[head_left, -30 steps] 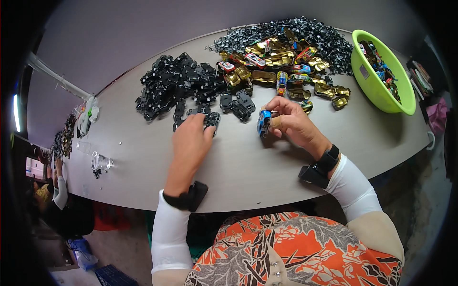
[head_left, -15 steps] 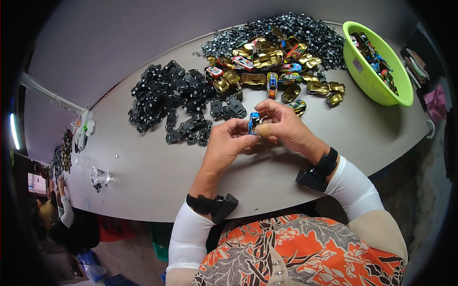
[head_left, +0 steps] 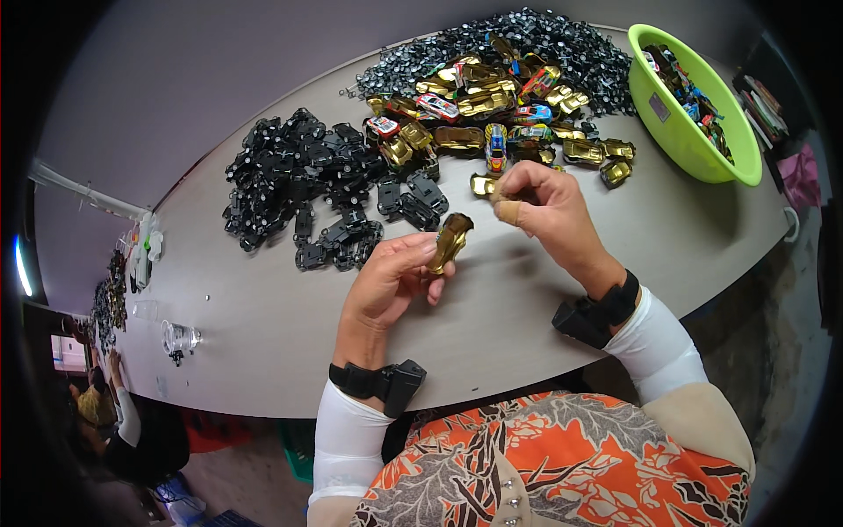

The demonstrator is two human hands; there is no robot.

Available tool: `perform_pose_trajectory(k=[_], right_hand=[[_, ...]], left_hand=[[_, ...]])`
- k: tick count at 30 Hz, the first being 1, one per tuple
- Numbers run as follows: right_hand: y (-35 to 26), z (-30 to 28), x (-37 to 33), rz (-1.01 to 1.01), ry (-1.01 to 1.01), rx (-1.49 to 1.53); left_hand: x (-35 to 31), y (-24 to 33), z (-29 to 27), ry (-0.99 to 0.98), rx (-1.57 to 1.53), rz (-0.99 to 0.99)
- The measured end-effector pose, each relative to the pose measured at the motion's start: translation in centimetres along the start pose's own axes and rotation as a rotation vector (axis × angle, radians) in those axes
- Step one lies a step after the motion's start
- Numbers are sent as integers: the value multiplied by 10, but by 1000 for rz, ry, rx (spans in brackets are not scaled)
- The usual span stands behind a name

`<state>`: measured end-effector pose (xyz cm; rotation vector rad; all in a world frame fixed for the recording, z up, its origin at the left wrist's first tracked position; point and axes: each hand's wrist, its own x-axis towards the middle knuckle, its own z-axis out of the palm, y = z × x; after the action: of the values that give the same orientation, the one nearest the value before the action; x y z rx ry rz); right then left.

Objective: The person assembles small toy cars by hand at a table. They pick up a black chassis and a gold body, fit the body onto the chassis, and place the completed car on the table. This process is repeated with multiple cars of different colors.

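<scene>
Left hand (head_left: 391, 283) grips a gold toy car body (head_left: 450, 241) btwn thumb and fingertips, held tilted above the bench (head_left: 263, 351), just in front of the black chassis pile (head_left: 316, 189). Right hand (head_left: 549, 211) is curled, fingers pinched together near a gold car (head_left: 482, 184) lying on the bench; can't tell if it holds anything. Hands near each other but apart. Behind the right hand: heap of gold and coloured toy cars (head_left: 492, 114), w/ a spread of small black parts (head_left: 571, 53) further back. Green bowl (head_left: 694, 145) at far right holds more coloured cars. Black straps on both wrists, white sleeves. Small clear item (head_left: 178, 338) sits on the bench at far left.
</scene>
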<state>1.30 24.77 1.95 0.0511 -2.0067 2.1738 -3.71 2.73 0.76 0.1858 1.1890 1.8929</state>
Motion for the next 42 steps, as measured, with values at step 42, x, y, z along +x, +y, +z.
perform_pose_trajectory(k=[42], right_hand=[[-5,17,-10,250,-308,70]], left_hand=[[-12,6,14,500,879,307]])
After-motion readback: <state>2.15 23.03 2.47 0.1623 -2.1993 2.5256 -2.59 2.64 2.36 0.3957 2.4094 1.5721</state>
